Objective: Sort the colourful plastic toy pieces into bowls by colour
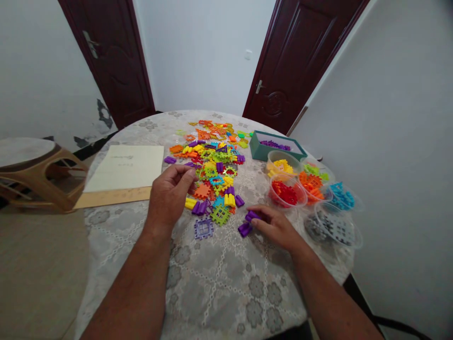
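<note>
My right hand (272, 224) has its thumb and fingers closed on a purple plastic building piece (251, 216), low over the cloth. A second purple piece (245, 230) lies just below it, close to the fingertips. At the left edge of a heap of colourful building pieces (209, 171) is my left hand (170, 192), thumb and fingers drawn together; whether anything is between them is hidden. Near the heap's front edge lie a lilac square window piece (204, 228), a lime green lattice piece (221, 215) and a yellow piece (230, 200).
Clear round tubs of sorted pieces, among them a red-filled tub (287, 191) and a grey-filled tub (338, 225), stand at the right. Behind them is a green box (260, 150) with purple pieces. Paper sheets (123, 167) lie at left on the patterned tablecloth (219, 283). A stool (53, 174) stands beyond.
</note>
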{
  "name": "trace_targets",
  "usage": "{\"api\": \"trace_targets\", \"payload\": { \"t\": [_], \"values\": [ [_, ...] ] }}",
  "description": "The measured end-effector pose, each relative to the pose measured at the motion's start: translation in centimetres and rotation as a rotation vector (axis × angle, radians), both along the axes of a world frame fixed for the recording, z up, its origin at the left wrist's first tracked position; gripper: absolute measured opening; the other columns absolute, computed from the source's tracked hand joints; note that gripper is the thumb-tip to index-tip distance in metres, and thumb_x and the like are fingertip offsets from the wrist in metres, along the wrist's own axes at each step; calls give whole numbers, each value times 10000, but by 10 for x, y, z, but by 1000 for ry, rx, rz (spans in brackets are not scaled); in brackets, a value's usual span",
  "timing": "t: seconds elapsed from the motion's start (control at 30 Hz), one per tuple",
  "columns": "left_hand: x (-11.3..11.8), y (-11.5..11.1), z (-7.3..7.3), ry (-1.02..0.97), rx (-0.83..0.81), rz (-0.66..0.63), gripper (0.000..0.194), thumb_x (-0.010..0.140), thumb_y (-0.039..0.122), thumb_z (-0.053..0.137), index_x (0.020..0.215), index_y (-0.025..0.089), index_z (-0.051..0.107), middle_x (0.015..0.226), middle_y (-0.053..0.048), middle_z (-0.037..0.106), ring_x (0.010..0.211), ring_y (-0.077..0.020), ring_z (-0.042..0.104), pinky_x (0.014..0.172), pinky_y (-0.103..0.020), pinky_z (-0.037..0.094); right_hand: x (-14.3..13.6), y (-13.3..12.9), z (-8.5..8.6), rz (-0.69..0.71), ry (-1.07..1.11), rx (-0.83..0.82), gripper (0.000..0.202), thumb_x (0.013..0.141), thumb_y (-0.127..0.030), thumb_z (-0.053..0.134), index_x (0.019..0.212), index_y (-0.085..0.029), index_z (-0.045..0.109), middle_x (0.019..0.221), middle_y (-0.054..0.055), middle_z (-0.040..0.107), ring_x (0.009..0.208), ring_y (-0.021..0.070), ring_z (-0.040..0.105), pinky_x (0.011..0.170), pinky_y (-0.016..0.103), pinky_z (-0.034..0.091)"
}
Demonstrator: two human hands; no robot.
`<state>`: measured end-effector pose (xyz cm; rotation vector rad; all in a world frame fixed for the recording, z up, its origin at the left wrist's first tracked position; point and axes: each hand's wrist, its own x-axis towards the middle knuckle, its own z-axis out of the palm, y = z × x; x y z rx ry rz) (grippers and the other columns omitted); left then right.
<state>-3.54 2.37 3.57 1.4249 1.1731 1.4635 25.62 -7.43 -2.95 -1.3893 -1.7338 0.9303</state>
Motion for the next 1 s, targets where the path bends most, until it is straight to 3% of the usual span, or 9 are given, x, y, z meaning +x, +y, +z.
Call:
{"api": "trace_targets", "payload": {
  "t": [0.1, 0.2, 0.3, 0.4, 0.5, 0.67, 0.8, 0.9, 1.0],
  "values": [
    [4, -1, 0, 37, 0, -5, 133, 897, 322, 663, 888, 192, 692, 758, 8, 702, 621, -114, 627, 613, -237, 544, -3, -5, 10, 202, -121, 69, 220, 923, -227, 661, 1125, -243, 748, 1172, 79, 661, 1075, 222, 646, 954, 399, 505],
    [8, -2, 1, 58, 5, -14, 137, 902, 328, 659, 885, 195, 690, 743, 7, 702, 632, -122, 632, 618, -241, 542, -6, -8, 15, 260, -157, 69, 234, 911, -209, 682, 1130, -253, 751, 1326, 90, 620, 1173, 227, 626, 1013, 400, 488],
    [10, -4, 2, 80, 11, -7, 148, 907, 337, 649, 892, 195, 686, 750, 5, 705, 632, -127, 630, 626, -250, 541, -8, -10, 18, 294, -197, 61, 244, 896, -205, 691, 1134, -247, 726, 1254, 77, 657, 1118, 217, 634, 996, 380, 486],
    [10, -5, 1, 122, -9, -62, 173, 909, 363, 642, 923, 196, 685, 785, -1, 712, 662, -141, 640, 651, -265, 541, -12, -12, 22, 246, -282, 7, 392, 858, -191, 688, 1245, -250, 664, 1172, 62, 664, 1009, 202, 630, 935, 347, 488],
    [9, -4, -3, 251, -3, -140, 225, 912, 418, 647, 949, 202, 695, 811, -6, 708, 721, -163, 651, 682, -279, 525, -18, -14, 27, 195, -387, -52, 537, 822, -186, 673, 1350, -262, 613, 1202, 68, 641, 1029, 219, 619, 947, 347, 475],
    [5, -2, -10, 421, 70, -161, 256, 938, 452, 621, 974, 213, 706, 860, -11, 722, 771, -176, 655, 740, -294, 507, -25, -9, 43, 252, -508, -51, 347, 780, -177, 644, 1122, -234, 660, 1096, 50, 651, 970, 210, 610, 857, 303, 464],
    [0, -2, -10, 439, 82, -146, 246, 942, 443, 620, 983, 218, 710, 900, -15, 734, 786, -176, 655, 766, -301, 503, -27, 15, 52, 152, -558, 42, 262, 811, -191, 622, 1071, -212, 636, 1024, 47, 682, 877, 193, 608, 781, 285, 440],
    [-4, -2, -7, 429, 80, -131, 242, 947, 435, 609, 982, 218, 709, 903, -19, 739, 801, -184, 664, 780, -311, 508, -25, 36, 46, 40, -549, 82, 398, 845, -215, 610, 1243, -201, 633, 1061, 66, 718, 887, 205, 637, 790, 293, 452],
    [-7, -3, -3, 424, 85, -111, 236, 948, 424, 599, 971, 219, 712, 906, -23, 745, 801, -190, 670, 778, -316, 517, -23, 48, 30, -27, -567, 63, 604, 874, -257, 601, 1470, -190, 535, 1120, 95, 742, 924, 231, 671, 831, 321, 474]
  ]
}}
